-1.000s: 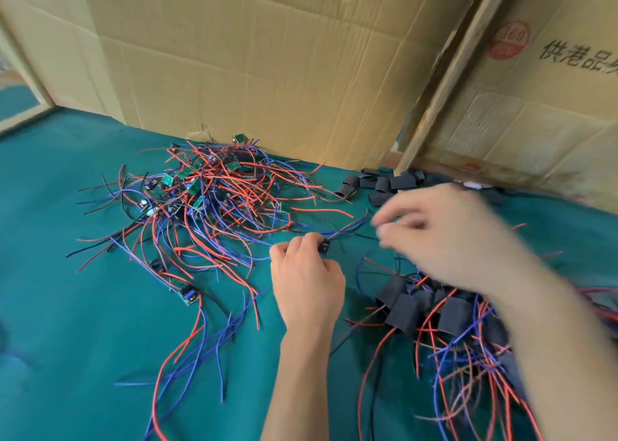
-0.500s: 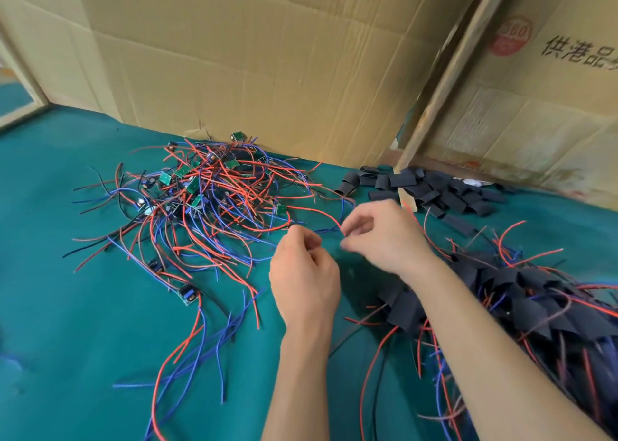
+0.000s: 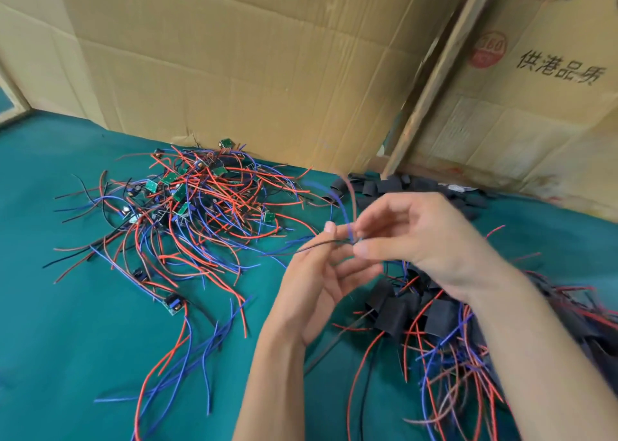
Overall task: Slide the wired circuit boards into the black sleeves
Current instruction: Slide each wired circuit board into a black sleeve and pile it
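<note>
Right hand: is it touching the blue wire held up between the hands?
Touching. The head view shows the right hand pinching the blue wire at its fingertips.

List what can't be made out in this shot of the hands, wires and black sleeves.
Head view only:
- What the right hand and left hand pinch besides the wires: fingers cover the meeting point, and motion blurs it.
- Empty black sleeves at the back: partly hidden behind the right hand.
- Sleeved pile: cut off by the right edge, forearm across it.
- Board components: too small.
</note>
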